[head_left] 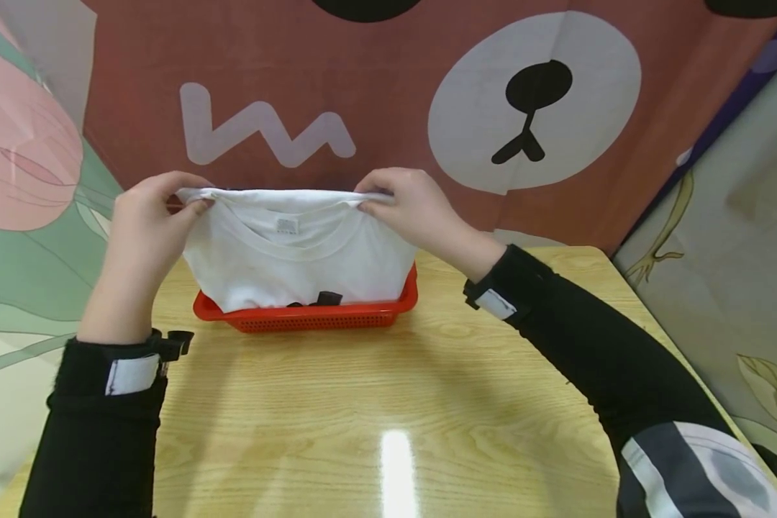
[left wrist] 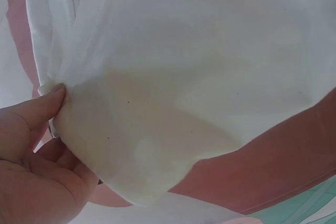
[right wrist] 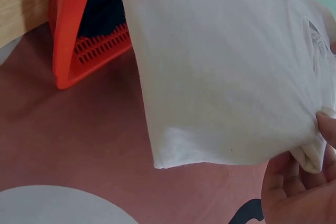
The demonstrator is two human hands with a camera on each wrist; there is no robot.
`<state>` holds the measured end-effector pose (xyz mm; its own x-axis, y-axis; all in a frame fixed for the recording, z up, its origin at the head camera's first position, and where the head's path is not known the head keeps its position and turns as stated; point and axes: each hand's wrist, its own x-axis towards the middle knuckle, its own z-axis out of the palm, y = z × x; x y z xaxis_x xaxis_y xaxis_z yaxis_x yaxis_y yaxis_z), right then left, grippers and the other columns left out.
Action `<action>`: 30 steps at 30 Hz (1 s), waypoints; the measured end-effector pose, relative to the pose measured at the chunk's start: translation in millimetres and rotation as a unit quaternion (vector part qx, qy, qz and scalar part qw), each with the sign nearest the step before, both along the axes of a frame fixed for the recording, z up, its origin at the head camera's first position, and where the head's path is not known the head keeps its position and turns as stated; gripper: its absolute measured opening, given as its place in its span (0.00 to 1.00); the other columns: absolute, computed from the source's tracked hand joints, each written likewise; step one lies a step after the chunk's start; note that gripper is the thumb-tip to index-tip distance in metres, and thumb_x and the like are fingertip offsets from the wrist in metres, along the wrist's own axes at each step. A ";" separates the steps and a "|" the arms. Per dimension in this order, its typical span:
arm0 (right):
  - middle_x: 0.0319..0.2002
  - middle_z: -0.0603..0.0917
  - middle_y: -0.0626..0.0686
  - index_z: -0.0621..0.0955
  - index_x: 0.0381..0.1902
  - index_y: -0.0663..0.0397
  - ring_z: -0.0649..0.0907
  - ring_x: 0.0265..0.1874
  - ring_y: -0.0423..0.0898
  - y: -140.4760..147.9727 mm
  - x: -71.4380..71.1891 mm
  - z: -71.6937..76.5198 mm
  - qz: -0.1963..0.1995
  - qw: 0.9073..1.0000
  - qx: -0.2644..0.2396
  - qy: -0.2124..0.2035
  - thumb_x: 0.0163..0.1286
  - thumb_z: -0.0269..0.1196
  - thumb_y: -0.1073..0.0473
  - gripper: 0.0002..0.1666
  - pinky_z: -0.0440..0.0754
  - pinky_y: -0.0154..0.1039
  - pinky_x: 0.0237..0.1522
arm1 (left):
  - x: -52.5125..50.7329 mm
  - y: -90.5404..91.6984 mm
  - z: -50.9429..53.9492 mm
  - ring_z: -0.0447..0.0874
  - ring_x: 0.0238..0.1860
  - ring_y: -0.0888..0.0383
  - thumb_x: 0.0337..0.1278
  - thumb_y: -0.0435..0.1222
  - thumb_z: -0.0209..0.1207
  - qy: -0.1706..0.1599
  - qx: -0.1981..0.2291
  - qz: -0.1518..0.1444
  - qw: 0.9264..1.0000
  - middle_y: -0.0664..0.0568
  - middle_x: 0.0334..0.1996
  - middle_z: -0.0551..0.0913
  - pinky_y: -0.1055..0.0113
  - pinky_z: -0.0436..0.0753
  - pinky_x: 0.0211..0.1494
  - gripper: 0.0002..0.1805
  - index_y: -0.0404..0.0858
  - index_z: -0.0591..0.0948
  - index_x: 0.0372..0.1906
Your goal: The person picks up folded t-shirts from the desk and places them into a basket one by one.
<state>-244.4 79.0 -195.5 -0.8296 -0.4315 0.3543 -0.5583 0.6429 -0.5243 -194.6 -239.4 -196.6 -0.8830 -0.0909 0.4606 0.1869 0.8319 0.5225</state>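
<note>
A white T-shirt [head_left: 298, 266] hangs by its shoulders between both hands, its round collar and neck label facing the head camera. The left hand [head_left: 152, 223] pinches one shoulder between thumb and fingers. At the other shoulder, the right hand [head_left: 414, 212] pinches the cloth the same way. Below and behind the shirt is a red plastic basket [head_left: 317, 316] with slotted walls. The shirt's lower part overlaps the basket and hides most of its inside. Dark cloth [right wrist: 105, 6] shows within the basket in the right wrist view.
The basket stands on a light wooden table [head_left: 311, 403] near its back edge. Behind the table hangs a brown cloth [head_left: 388, 86] printed with a cartoon face. Patterned cloth [head_left: 719, 237] hangs at the right side, and a floral one [head_left: 26, 180] at the left.
</note>
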 end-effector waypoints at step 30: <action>0.44 0.87 0.48 0.87 0.49 0.50 0.82 0.44 0.47 4.0 -1.6 -24.2 0.022 0.997 -0.020 -0.065 0.72 0.68 0.58 0.09 0.85 0.40 0.51 | 7.6 0.1 -15.0 0.79 0.49 0.36 0.73 0.34 0.59 -0.048 -0.008 -0.034 0.998 0.34 0.55 0.81 0.41 0.81 0.53 0.14 0.33 0.83 0.57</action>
